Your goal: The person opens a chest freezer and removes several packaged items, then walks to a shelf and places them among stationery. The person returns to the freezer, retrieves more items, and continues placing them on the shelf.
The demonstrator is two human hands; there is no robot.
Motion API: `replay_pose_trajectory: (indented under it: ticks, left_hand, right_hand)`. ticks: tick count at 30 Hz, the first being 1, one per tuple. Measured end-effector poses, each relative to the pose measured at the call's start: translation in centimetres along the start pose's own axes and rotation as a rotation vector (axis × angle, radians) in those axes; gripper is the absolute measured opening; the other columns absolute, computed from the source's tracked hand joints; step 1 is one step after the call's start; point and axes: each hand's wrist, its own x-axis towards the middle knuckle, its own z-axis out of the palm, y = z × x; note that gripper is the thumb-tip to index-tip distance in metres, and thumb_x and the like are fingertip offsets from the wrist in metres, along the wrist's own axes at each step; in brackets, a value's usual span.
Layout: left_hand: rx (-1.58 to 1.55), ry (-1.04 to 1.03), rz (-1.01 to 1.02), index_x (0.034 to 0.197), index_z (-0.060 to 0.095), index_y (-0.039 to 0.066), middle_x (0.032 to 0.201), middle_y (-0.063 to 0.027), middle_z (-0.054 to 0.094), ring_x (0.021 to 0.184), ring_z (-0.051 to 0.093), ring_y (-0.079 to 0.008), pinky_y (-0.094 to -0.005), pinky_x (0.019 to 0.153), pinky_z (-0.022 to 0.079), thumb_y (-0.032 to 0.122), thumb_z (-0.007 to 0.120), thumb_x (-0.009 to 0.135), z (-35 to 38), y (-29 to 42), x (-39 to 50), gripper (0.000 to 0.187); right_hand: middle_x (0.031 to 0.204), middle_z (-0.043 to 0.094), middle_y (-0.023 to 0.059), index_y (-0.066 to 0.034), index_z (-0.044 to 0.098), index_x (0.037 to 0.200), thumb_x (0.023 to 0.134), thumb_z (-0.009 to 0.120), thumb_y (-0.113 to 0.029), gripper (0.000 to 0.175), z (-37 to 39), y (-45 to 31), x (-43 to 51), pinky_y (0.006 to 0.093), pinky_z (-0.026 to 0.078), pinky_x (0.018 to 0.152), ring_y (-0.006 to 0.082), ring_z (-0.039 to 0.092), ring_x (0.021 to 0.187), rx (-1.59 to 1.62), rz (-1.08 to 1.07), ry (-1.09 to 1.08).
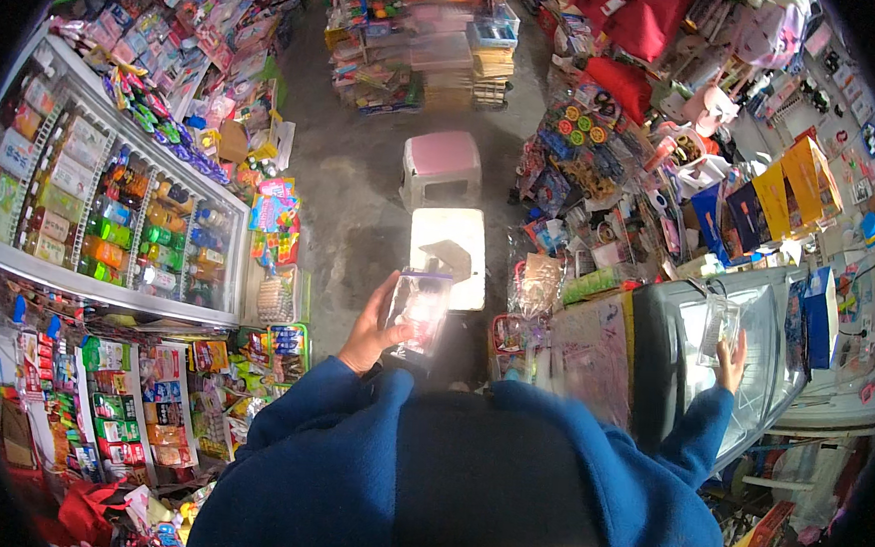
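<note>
My left hand (pixel 367 338) grips a clear plastic package (pixel 426 312) with a purple strip along its top edge. The thumb lies across its front; glare hides what is inside. Beyond it stands a sunlit white stool (pixel 449 225). Out to the right, my right hand (pixel 733 361) has its fingers on a small clear plastic packet (pixel 720 325) with a dark loop at its top. That packet is over a grey-framed case with a shiny transparent surface (pixel 749 398).
A glass-fronted drinks cooler (pixel 239 261) with bottles stands at left, above snack racks (pixel 136 405). Ahead on the concrete floor (pixel 346 163) is a pink-topped stool (pixel 442 153), with stacked goods (pixel 450 71) behind. Toys and packaged wares (pixel 580 147) crowd the right side.
</note>
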Motion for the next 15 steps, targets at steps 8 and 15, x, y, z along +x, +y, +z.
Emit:
replay_pose_trajectory:
  ticks: [8, 15]
  left_hand:
    - [0.039, -0.013, 0.043, 0.148, 0.023, 0.007, 0.147, -0.0145, 0.032, 0.137, 0.028, -0.0258, -0.0371, 0.112, 0.023, 0.015, 0.078, 0.07, -10.3, 3.9, 2.6, 0.096]
    - [0.072, 0.218, 0.144, 0.146, 0.021, 0.001, 0.133, -0.013, 0.047, 0.122, 0.046, -0.0204, -0.0344, 0.104, 0.036, 0.013, 0.08, 0.072, -22.8, 9.7, 0.0, 0.095]
  right_hand:
    - [0.134, 0.049, 0.0142, -0.0057, 0.036, 0.142, 0.085, 0.063, -0.029, 0.068, 25.4, -13.2, -15.8, 0.0373, 0.046, 0.092, 0.028, 0.052, 0.116, 0.656, 0.257, -0.693]
    - [0.135, 0.048, 0.015, -0.0044, 0.036, 0.142, 0.086, 0.059, -0.036, 0.069, 43.6, -19.2, -25.2, 0.0388, 0.045, 0.094, 0.0291, 0.051, 0.117, 0.547, 0.452, -0.984]
